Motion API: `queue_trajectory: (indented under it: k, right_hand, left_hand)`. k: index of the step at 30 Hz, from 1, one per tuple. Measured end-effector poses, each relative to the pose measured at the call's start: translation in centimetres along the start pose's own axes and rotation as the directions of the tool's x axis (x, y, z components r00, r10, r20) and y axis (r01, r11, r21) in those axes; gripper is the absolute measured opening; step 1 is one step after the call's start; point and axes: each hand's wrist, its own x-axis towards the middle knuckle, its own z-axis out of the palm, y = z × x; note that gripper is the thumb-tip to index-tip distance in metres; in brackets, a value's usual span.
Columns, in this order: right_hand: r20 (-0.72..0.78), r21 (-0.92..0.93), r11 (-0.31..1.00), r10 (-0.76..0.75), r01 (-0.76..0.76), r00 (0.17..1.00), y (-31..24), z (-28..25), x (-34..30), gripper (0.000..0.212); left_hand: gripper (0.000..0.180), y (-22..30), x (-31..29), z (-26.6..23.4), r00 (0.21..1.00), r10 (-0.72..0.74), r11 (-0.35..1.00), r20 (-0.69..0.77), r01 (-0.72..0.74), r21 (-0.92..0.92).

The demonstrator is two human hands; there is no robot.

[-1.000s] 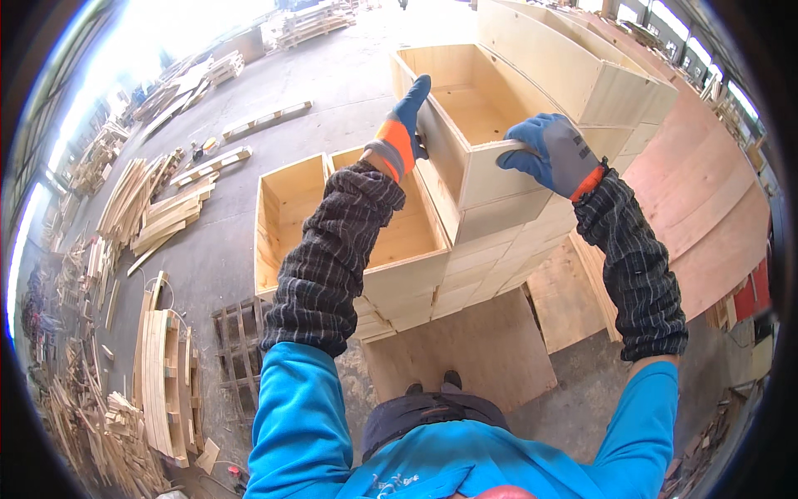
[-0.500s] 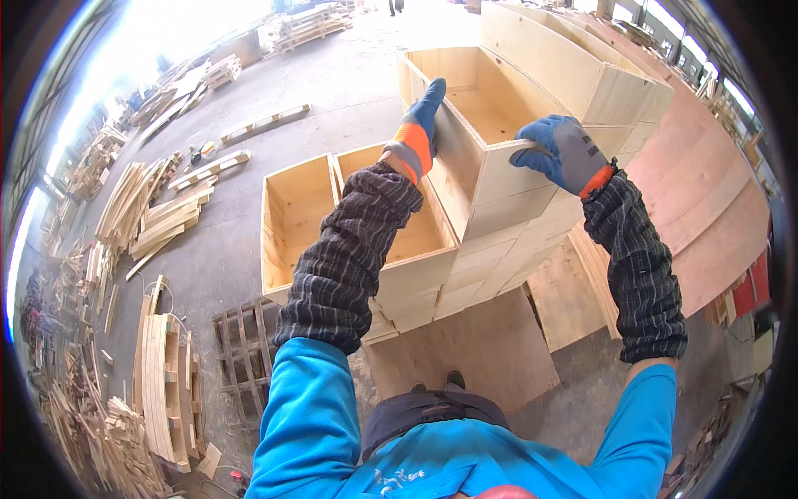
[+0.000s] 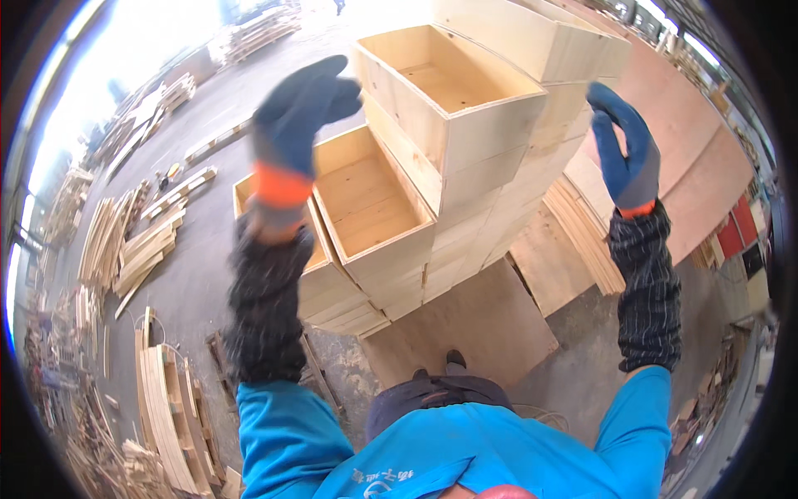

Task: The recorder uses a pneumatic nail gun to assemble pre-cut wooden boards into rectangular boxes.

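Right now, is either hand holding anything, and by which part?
Nothing is held: the left hand and right hand are open, with an open-topped wooden box between them.

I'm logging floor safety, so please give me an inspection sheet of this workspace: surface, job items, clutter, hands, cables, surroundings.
Surface: grey floor, with a wooden board in front of the stack.
Job items: open-topped wooden boxes, stacked to different heights.
Clutter: loose planks on the floor at left.
Hands: left hand and right hand gloved, fingers open, holding nothing.
Cables: thin cord-like loop on the floor; cannot tell what it is.
Surroundings: wide wooden sheets at right; bright light at upper left.
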Motion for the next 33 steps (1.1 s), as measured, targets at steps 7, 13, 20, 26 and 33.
queue_trajectory:
  k: [7,13,20,26,33]
  right_hand:
    - [0.117,0.240,0.818,0.510,-0.523,0.852,-0.7,-0.8,-14.0,0.030]
    - [0.559,0.145,0.665,0.555,-0.732,0.616,-5.8,4.9,-24.4,0.036]
    - [0.687,0.312,0.634,0.364,-0.707,0.629,-8.9,8.1,-28.6,0.033]
    - [0.862,0.237,0.670,0.189,-0.704,0.470,-11.5,7.0,-31.9,0.037]
    - [0.911,0.290,0.630,0.049,-0.721,0.409,-12.4,6.5,-36.5,0.039]
  left_hand:
    - [0.022,25.6,-10.3,-2.7,0.593,0.301,-0.332,0.746,-0.668,0.665]
    - [0.028,30.9,-13.5,-2.9,0.444,-0.475,-0.874,0.760,-0.133,-0.468]
    - [0.028,34.7,-18.3,0.0,0.579,-0.576,-0.774,0.578,-0.158,-0.613]
    - [0.029,40.0,-20.9,4.2,0.668,-0.619,-0.648,0.412,-0.139,-0.749]
    - [0.029,46.4,-24.4,5.8,0.771,-0.545,-0.505,0.329,0.011,-0.863]
